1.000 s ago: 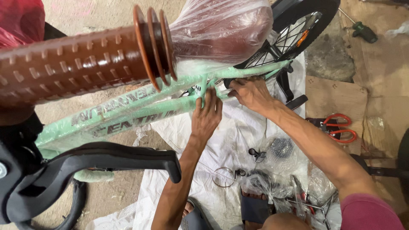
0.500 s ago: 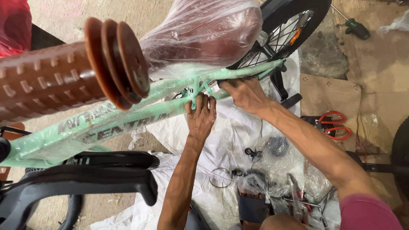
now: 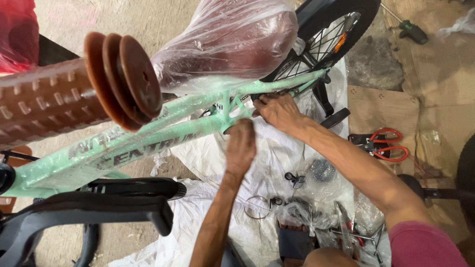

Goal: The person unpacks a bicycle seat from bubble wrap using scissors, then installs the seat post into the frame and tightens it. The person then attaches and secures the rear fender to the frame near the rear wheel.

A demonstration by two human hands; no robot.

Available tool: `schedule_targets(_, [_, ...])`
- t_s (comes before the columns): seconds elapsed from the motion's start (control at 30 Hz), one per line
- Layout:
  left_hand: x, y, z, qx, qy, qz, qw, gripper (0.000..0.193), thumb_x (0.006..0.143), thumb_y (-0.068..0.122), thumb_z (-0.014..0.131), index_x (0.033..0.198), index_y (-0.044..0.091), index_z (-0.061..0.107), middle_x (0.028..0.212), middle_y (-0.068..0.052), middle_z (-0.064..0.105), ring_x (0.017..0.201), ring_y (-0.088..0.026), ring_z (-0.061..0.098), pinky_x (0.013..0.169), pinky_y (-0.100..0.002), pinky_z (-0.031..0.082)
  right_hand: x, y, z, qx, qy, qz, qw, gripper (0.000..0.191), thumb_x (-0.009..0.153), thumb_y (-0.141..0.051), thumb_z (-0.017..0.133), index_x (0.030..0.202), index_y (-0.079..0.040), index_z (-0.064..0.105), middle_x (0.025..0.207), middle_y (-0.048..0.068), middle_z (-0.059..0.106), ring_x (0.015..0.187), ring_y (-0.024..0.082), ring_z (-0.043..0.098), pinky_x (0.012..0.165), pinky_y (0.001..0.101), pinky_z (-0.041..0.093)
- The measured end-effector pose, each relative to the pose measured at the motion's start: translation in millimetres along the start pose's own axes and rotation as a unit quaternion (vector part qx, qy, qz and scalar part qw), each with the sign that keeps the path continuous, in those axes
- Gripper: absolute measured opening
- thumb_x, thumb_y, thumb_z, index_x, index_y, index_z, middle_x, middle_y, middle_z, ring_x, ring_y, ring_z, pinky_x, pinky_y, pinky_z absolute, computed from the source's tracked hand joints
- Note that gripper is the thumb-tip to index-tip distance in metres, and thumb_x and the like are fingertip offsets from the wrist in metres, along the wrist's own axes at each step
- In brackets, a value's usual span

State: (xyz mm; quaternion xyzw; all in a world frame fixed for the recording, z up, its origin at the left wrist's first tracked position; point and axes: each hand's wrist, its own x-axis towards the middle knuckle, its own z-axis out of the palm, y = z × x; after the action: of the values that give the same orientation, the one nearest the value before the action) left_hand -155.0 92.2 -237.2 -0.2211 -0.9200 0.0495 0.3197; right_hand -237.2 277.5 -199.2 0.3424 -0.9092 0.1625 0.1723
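A mint-green bicycle frame (image 3: 163, 133) wrapped in clear film runs across the view, under a brown saddle in a plastic bag (image 3: 232, 44). My left hand (image 3: 241, 146) comes up from below, its fingers curled against the frame where the tubes meet below the saddle. My right hand (image 3: 279, 111) reaches in from the right and grips the frame just behind that joint, near the rear wheel (image 3: 326, 34). What lies under either palm is hidden.
A brown ribbed handlebar grip (image 3: 74, 94) looms close at the left. A black brake lever (image 3: 99, 207) sits at lower left. On the floor lie a white sheet (image 3: 208, 217), bagged small parts (image 3: 321, 198), red-handled scissors (image 3: 386, 144), a green-handled screwdriver (image 3: 410, 30) and cardboard (image 3: 435, 74).
My left hand's fingers, spread flat on the frame before, are now curled and slightly lower. The handlebar grip has shifted left in view. My right hand stays at the same spot.
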Motion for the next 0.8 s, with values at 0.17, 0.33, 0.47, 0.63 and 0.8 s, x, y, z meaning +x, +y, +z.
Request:
schedule_targets(0.17, [2,13,1,-0.127,-0.061,-0.003,0.990,0.050,0.094,0.000,0.054,0.143,-0.011,0.049,0.148,-0.030,0.049,0.142,-0.044,0.046,0.121,-0.053,0.038,4,-1,-5,0.014,-0.039,0.023,0.999,0.022,0.086,-0.019,0.067,0.099,-0.004,0.075,0.091,0.020,0.075,0.075,0.039,0.072,0.059,0.0544,0.054])
schedule_targets(0.33, [10,12,0,-0.101,-0.056,-0.022,0.993,0.051,0.091,0.001,0.056,0.141,-0.013,0.050,0.142,-0.029,0.052,0.137,-0.045,0.049,0.119,-0.053,0.040,7,2,-4,-0.030,-0.054,0.012,0.998,0.015,0.088,-0.006,0.064,0.096,-0.004,0.077,0.069,0.017,0.071,0.057,0.030,0.069,0.049,0.0441,0.050])
schedule_targets(0.47, [13,11,-2,-0.109,-0.029,-0.031,0.993,0.048,0.094,0.002,0.058,0.140,-0.013,0.054,0.138,-0.026,0.054,0.133,-0.041,0.052,0.117,-0.052,0.042,10,-2,10,-0.072,0.022,-0.008,0.997,0.015,0.082,-0.005,0.065,0.093,-0.003,0.076,0.065,0.016,0.070,0.052,0.026,0.068,0.041,0.0406,0.049])
schedule_targets(0.63, [19,1,1,-0.135,-0.049,-0.052,0.988,0.043,0.092,0.004,0.060,0.133,-0.007,0.061,0.127,-0.018,0.059,0.115,-0.033,0.058,0.100,-0.045,0.049,10,-5,13,-0.080,0.096,-0.037,0.991,0.024,0.075,-0.003,0.067,0.097,-0.002,0.077,0.074,0.015,0.073,0.059,0.025,0.070,0.043,0.0380,0.051])
schedule_targets(0.8, [34,-4,13,-0.131,-0.043,-0.039,0.990,0.036,0.086,0.009,0.061,0.120,-0.003,0.065,0.118,-0.017,0.061,0.102,-0.033,0.058,0.088,-0.046,0.048,6,-4,-4,-0.070,0.132,-0.061,0.987,0.016,0.074,-0.007,0.070,0.089,-0.003,0.075,0.082,0.012,0.074,0.077,0.025,0.073,0.060,0.0404,0.058])
